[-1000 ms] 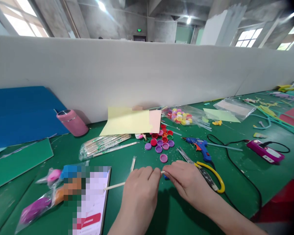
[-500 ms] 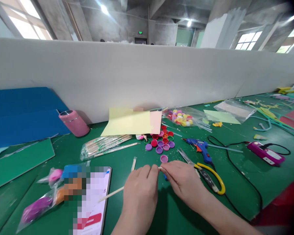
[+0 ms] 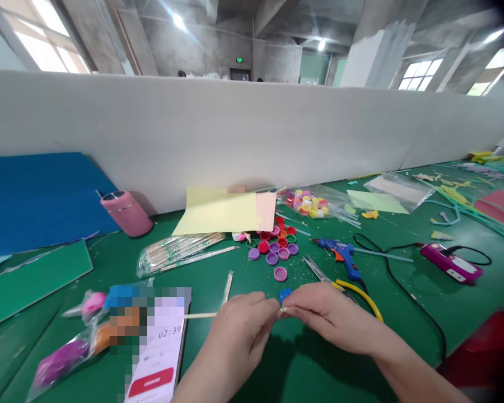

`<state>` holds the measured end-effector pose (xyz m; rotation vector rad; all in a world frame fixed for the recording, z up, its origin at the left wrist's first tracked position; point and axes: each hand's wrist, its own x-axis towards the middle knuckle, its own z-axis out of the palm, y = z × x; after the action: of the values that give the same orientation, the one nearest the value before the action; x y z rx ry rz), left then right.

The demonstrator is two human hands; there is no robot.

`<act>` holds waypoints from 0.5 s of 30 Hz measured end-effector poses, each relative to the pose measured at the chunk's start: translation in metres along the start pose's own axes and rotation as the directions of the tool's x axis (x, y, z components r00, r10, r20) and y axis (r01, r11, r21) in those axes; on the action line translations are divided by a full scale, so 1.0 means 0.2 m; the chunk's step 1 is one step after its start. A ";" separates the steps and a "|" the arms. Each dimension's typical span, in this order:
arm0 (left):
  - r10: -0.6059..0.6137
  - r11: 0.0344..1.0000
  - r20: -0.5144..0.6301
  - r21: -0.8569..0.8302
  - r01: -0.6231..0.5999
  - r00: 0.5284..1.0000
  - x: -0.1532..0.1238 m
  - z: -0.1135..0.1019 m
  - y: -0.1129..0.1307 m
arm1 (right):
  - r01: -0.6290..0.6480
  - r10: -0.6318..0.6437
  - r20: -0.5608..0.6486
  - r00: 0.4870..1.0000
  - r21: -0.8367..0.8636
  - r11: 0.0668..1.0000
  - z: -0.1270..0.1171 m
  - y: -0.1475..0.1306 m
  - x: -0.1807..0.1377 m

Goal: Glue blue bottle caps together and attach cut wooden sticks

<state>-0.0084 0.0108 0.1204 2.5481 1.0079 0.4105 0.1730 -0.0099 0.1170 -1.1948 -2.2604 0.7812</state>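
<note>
My left hand [image 3: 241, 330] is closed around a thin wooden stick [image 3: 199, 315] that juts out to the left above the green table [image 3: 319, 369]. My right hand [image 3: 330, 314] pinches the stick's right end where the two hands meet, fingers pressed together. A blue bottle cap [image 3: 284, 294] shows just above my right fingertips; whether the hand touches it is unclear. A purple cap [image 3: 280, 273] lies a little farther back.
A phone [image 3: 157, 358] and bagged clay [image 3: 63, 358] lie left. A bundle of sticks [image 3: 178, 250], yellow paper [image 3: 218, 211], loose caps [image 3: 277, 243], bagged caps [image 3: 308, 201], blue glue gun [image 3: 338, 252], yellow-handled scissors [image 3: 363, 299], pink bottle [image 3: 126, 212], purple device [image 3: 451, 262].
Both hands have drawn slightly toward me and lowered. The stick has levelled out, and the blue cap has come into view above my right fingers.
</note>
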 end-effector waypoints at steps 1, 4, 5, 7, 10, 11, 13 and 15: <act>0.006 0.996 -0.005 -0.094 -0.006 1.000 0.00 -0.01 0.00 | -0.020 0.017 0.024 1.000 0.089 0.996 -0.01 0.00 -0.01; -0.048 0.942 -0.036 -0.334 0.033 0.998 0.00 -0.02 0.01 | -0.116 0.099 0.064 0.993 0.375 0.920 -0.01 0.02 -0.03; -0.079 0.917 -0.042 -0.395 0.056 0.996 0.00 -0.02 0.01 | -0.140 0.124 0.064 0.990 0.455 0.879 0.00 0.03 -0.04; -0.138 0.867 -0.048 -0.489 0.098 0.989 0.00 -0.02 0.01 | -0.153 0.157 0.044 0.987 0.573 0.805 0.01 0.04 -0.05; -0.203 0.800 -0.039 -0.582 0.143 0.978 0.00 -0.02 0.01 | -0.136 0.178 0.004 0.984 0.659 0.739 0.02 0.06 -0.05; -0.216 0.780 -0.028 -0.606 0.155 0.976 0.00 -0.02 0.01 | -0.129 0.182 -0.010 0.983 0.670 0.731 0.02 0.06 -0.05; -0.234 0.744 -0.004 -0.644 0.176 0.972 0.00 -0.02 0.01 | -0.098 0.178 -0.051 0.983 0.669 0.737 0.02 0.06 -0.04; -0.246 0.716 0.011 -0.672 0.189 0.969 0.00 -0.02 0.01 | -0.060 0.165 -0.102 0.981 0.649 0.758 0.02 0.06 -0.03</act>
<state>-0.0085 0.0111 0.1240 1.7492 0.9497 0.6707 0.1816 -0.0103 0.1053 -1.0021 -1.5785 1.3278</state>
